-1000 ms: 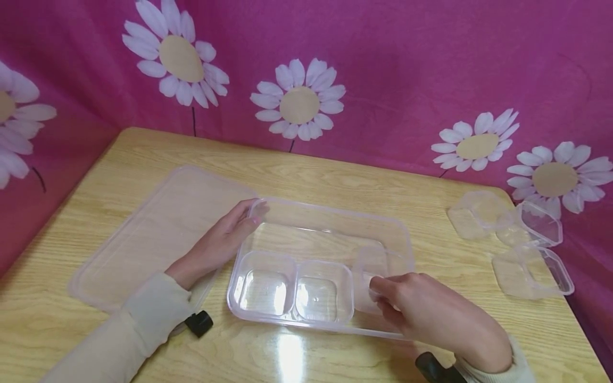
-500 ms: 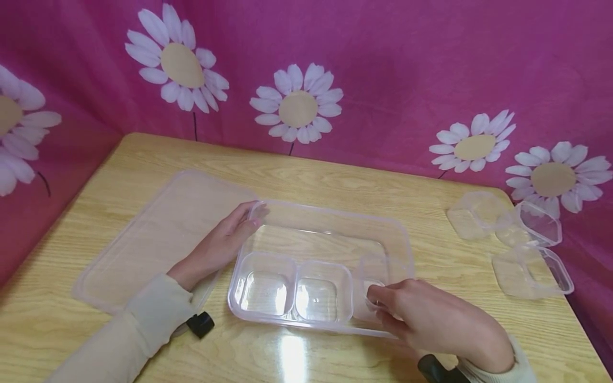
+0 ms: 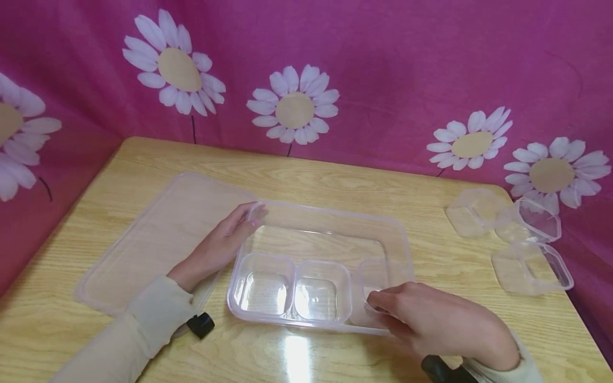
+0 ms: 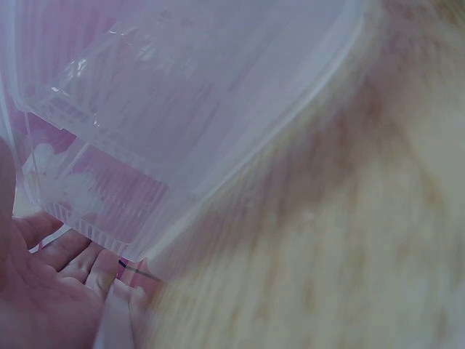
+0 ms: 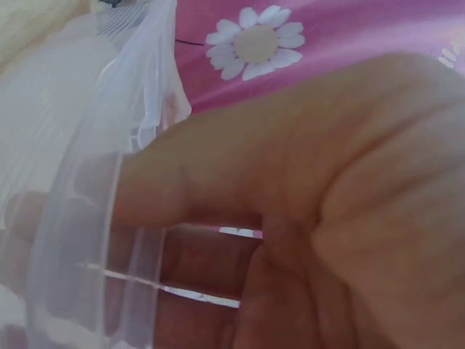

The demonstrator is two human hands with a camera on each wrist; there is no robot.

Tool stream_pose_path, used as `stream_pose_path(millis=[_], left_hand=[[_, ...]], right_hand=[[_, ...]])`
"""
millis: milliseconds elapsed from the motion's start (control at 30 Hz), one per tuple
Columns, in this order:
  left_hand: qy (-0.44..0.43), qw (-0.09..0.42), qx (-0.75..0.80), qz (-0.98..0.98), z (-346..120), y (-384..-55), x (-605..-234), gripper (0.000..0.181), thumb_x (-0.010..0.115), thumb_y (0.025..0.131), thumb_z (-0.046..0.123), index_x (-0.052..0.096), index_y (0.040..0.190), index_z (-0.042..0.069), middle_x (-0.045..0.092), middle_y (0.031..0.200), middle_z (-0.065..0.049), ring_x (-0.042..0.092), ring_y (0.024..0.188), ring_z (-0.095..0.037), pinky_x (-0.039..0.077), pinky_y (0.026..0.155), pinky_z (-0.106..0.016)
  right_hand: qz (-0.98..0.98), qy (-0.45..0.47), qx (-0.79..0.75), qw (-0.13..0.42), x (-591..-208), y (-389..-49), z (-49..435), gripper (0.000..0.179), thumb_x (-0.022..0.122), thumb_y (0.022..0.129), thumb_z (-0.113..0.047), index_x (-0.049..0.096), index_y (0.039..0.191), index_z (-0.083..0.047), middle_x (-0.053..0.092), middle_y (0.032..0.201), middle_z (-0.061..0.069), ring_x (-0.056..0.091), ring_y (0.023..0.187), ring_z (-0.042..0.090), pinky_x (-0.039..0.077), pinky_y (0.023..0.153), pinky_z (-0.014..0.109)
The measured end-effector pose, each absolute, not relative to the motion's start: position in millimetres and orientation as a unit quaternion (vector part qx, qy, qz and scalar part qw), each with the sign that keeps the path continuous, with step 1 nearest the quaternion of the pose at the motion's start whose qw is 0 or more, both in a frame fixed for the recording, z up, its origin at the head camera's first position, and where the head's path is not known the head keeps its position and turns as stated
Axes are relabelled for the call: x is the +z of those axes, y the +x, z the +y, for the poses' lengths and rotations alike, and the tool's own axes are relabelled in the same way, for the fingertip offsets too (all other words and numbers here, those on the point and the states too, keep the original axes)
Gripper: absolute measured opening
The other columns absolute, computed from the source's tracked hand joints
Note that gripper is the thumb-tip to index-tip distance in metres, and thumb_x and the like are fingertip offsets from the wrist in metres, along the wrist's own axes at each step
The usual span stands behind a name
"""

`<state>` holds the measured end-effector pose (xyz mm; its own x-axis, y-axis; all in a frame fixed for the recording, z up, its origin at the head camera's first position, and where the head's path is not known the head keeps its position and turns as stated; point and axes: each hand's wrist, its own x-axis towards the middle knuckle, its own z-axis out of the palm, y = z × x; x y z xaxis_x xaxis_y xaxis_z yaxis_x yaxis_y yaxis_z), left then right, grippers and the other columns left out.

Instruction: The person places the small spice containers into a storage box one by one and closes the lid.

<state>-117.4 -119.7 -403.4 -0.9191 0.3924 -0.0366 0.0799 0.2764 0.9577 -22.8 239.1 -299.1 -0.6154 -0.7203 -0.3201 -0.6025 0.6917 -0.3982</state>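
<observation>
A large clear plastic food box point(image 3: 321, 234) lies on the table, with two small clear containers, a left one point(image 3: 267, 284) and a middle one point(image 3: 323, 291), side by side along its near side. My left hand point(image 3: 217, 244) holds the box by its far left corner, thumb over the rim. At the near right corner of the box, my right hand point(image 3: 431, 314) pinches the wall of a third small container point(image 3: 373, 271), which sits beside the middle one and is partly hidden by the hand. The right wrist view shows the thumb point(image 5: 167, 182) against clear plastic.
A flat translucent lid point(image 3: 153, 239) lies to the left, partly under my left arm. Several more small clear containers lie at the table's right edge, among them a near one point(image 3: 529, 268) and a far one point(image 3: 471, 213). A pink flowered curtain point(image 3: 383, 80) hangs behind.
My right hand has moved slightly down with the third container, which now sits lower and flatter in the box. The left hand has stayed on its corner.
</observation>
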Motion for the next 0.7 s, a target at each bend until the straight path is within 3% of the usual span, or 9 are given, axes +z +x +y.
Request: stream_pose_path(millis=[700], left_hand=[[0.149,0.136,0.587,0.784,-119.0,-116.7,-404.6,0.049,0.04,0.113,0.037,0.035,0.159,0.019,0.045,0.164,-0.008,0.036,0.157,-0.028,0.022,0.132,-0.054]], right_hand=[[0.87,-0.404,-0.147,0.243,-298.9,-24.4,249.7,0.016,0.066,0.098,-0.01,0.063,0.098,-0.026,0.038,0.072,-0.019,0.041,0.066,-0.006,0.041,0.063,0.012]])
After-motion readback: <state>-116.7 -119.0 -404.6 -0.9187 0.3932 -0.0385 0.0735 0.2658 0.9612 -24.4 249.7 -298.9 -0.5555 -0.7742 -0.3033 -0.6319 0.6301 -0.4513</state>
